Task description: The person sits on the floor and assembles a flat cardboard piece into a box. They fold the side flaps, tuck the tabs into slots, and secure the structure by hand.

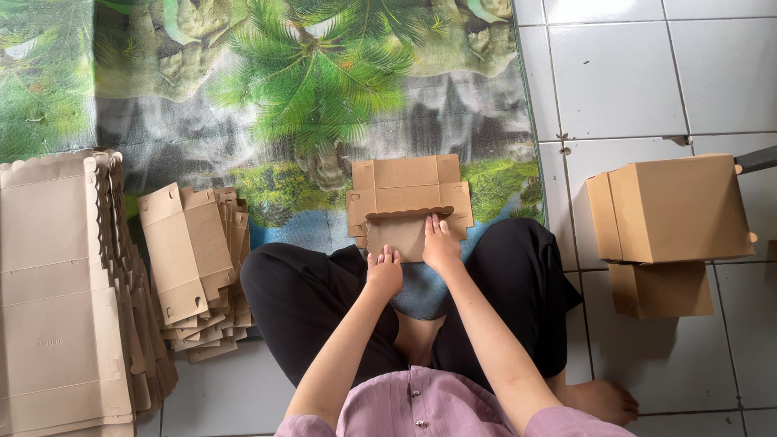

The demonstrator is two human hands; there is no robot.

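A flat brown cardboard box blank (pixel 409 188) lies on the mat in front of my crossed legs, its near flap folded up toward me. My right hand (pixel 440 245) presses flat on that near flap with fingers spread. My left hand (pixel 384 272) rests at the flap's lower left edge, fingers curled against the cardboard. Neither hand lifts the blank off the mat.
A stack of small unfolded blanks (pixel 197 267) lies at my left, beside a taller pile of large scalloped cardboard sheets (pixel 61 291). Two assembled brown boxes (pixel 676 209) stand stacked on the white tiled floor at my right. The printed palm-tree mat (pixel 316 81) covers the floor ahead.
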